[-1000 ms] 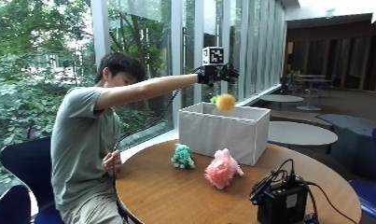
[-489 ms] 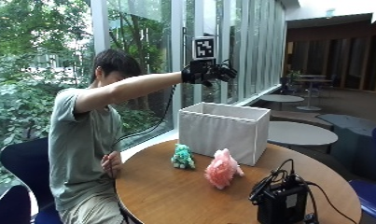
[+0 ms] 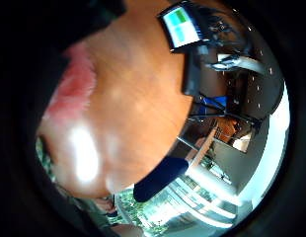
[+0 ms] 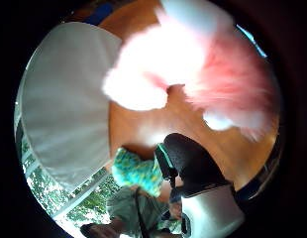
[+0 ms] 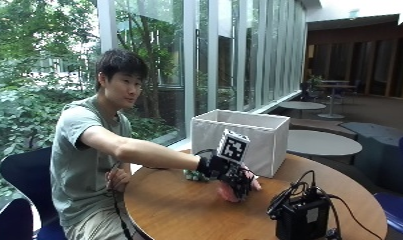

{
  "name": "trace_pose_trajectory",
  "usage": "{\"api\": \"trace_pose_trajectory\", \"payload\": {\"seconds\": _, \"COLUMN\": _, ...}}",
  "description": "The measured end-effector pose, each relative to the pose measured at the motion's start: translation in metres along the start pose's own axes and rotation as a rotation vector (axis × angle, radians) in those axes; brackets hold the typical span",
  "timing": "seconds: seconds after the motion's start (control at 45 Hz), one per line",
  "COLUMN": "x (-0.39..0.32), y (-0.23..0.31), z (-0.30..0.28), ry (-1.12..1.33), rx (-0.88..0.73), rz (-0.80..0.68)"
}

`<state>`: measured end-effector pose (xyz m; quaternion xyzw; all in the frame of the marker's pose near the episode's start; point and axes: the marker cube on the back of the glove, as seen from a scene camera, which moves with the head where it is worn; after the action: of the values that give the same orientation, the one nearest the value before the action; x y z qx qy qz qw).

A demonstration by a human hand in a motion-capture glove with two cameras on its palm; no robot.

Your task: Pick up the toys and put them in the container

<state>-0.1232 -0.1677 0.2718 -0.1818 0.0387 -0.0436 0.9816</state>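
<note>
**Gloved hand down over the pink toy, beside the container**

You have a round wooden table (image 5: pixel 181 210) to work on. The white fabric container (image 5: pixel 244 140) stands on its far side, near the window edge, with its top open. A black device with cables (image 5: pixel 301 217) sits on the table at the near right, close to the rim. Between that device and the container lies a strip of bare wood, and your right hand (image 5: pixel 233 175) is in that strip. The left half of the tabletop, toward your body, shows bare wood out to the curved edge.

Your right hand is lowered onto the pink fluffy toy (image 5: pixel 229 192), which lies on the table just in front of the container's near wall. In the outside view the glove covers most of the toy, and only its pink underside shows below the fingers. The thumb-side palm view shows the pink toy (image 4: pixel 213 74) close under the palm, with the container wall (image 4: pixel 64 109) beside it. Whether your fingers have curled round the toy or only rest over it, I cannot tell.

The small green toy (image 5: pixel 196 174) sits on the table just behind your wrist, at the foot of the container's left corner. The thumb-side view shows the green toy (image 4: pixel 136 171) beside the pink one.
</note>
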Motion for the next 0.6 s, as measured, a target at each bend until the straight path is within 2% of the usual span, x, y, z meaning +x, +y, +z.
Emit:
{"api": "trace_pose_trajectory", "payload": {"seconds": 0.067, "x": -0.012, "y": -0.008, "z": 0.026, "ry": 0.008, "rx": 0.038, "rz": -0.056}}
{"api": "trace_pose_trajectory", "payload": {"seconds": 0.133, "x": 0.007, "y": -0.022, "z": 0.021, "ry": -0.077, "rx": 0.087, "rz": 0.062}}
{"api": "trace_pose_trajectory", "payload": {"seconds": 0.178, "x": 0.01, "y": -0.028, "z": 0.022, "ry": -0.102, "rx": 0.08, "rz": 0.077}}
{"api": "trace_pose_trajectory", "payload": {"seconds": 0.356, "x": -0.011, "y": -0.035, "z": 0.032, "ry": -0.075, "rx": 0.086, "rz": -0.001}}
{"api": "trace_pose_trajectory", "payload": {"seconds": 0.6, "x": -0.049, "y": -0.028, "z": 0.048, "ry": -0.222, "rx": 0.186, "rz": -0.07}}
